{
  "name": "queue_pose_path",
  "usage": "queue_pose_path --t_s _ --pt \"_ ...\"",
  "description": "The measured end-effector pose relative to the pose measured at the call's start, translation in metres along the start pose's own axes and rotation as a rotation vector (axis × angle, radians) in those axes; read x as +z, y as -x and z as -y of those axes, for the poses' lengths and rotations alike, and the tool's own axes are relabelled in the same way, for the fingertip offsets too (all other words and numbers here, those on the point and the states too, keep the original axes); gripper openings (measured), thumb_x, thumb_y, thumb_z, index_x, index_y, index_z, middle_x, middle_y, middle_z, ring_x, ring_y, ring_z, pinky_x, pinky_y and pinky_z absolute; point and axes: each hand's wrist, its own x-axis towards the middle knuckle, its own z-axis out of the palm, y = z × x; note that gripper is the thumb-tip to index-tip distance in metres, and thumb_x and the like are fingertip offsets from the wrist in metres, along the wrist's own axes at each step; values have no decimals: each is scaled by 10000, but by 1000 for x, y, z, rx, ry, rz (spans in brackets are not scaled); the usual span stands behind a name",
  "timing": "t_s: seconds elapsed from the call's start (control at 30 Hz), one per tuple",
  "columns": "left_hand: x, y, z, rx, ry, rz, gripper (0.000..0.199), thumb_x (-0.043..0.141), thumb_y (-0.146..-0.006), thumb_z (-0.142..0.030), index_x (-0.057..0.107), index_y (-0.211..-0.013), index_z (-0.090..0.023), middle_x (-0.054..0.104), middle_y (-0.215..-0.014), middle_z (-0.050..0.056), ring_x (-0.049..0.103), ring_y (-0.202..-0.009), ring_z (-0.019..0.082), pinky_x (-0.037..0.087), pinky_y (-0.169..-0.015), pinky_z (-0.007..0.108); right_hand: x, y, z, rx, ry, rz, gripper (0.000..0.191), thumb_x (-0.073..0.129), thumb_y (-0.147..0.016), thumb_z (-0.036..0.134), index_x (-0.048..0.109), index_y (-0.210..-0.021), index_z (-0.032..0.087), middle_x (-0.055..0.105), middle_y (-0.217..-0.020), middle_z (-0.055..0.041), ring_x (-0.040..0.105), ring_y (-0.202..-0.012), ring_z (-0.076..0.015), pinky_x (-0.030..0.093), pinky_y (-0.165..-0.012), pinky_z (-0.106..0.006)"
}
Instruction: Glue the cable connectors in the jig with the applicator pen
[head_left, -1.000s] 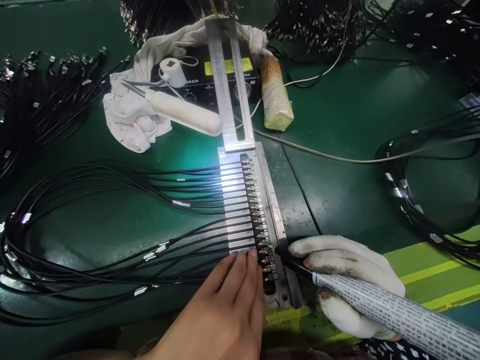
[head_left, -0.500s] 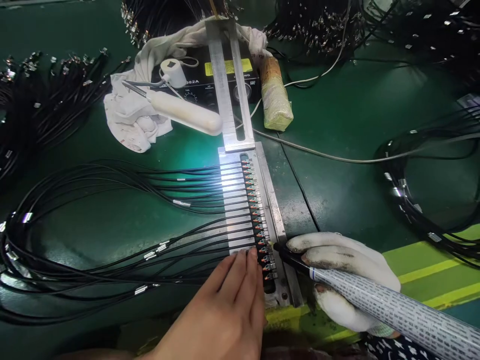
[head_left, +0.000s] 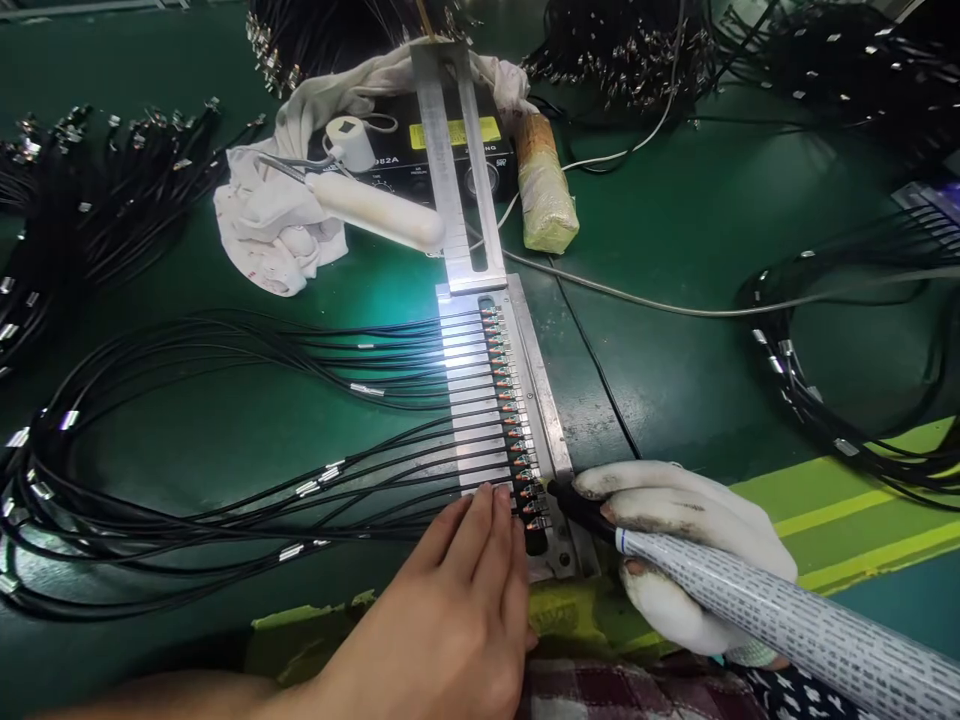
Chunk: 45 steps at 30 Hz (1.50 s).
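A slotted metal jig [head_left: 470, 425] holds a row of black cables [head_left: 405, 440] side by side, their small metal connectors [head_left: 516, 420] over the dark slot. My bare left hand [head_left: 457, 600] lies with fingers stretched out and close together on the cables at the jig's near end, partly hiding them. White and smudged, the glove on my right hand [head_left: 690, 550] wraps a pen-shaped tool [head_left: 750, 590] with a black nose and patterned grey-white barrel. Its tip is beside the near connectors; contact with one is hard to make out.
Behind the jig stand a black control box [head_left: 405, 178], a white cloth [head_left: 277, 230], a white-handled tool [head_left: 379, 212] and a wrapped block [head_left: 551, 190]. Cable bundles lie at left [head_left: 112, 200] and right [head_left: 825, 420]. A grey cord [head_left: 637, 297] crosses the green table.
Relative to the jig, the tool tip and my left fingers have shifted slightly along the row toward its near end. The whole view has moved a little.
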Motion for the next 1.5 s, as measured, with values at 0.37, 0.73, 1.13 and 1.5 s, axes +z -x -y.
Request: queue_pose_path --t_s 0.37,0.73,1.13,1.5 --pt "-1 2 -1 -13 2 10 399 483 -957 -387 663 -1137 -80 689 -1191 161 614 -1144 291 435 -971 405 3 2 -5 10 -46 -28 215 621 -773 185 638 -987 172 740 -947 -110 735 -850 -238 635 -729 -318" --pt "-3 -3 1 -15 9 13 409 506 -946 -405 676 -1115 -74 688 -1192 161 632 -1119 301 449 -945 408 0 1 -2 -16 -49 -29 181 593 -762 166 646 -934 148 742 -910 -124 738 -826 -216 633 -705 -283" --pt "-3 -2 0 -11 -9 6 385 497 -958 -379 668 -1119 -74 698 -1175 150 630 -1118 286 422 -969 405 1 2 -2 -10 -39 -23 166 590 -755 157 642 -913 144 743 -913 -117 738 -825 -206 626 -719 -269" --pt "0 -1 2 -3 -22 -16 365 491 -948 -347 676 -1113 -80 701 -1171 139 635 -1112 295 433 -962 412 2 2 -6 -2 -49 -23 172 617 -760 175 642 -924 132 738 -950 -126 735 -863 -220 629 -735 -284"
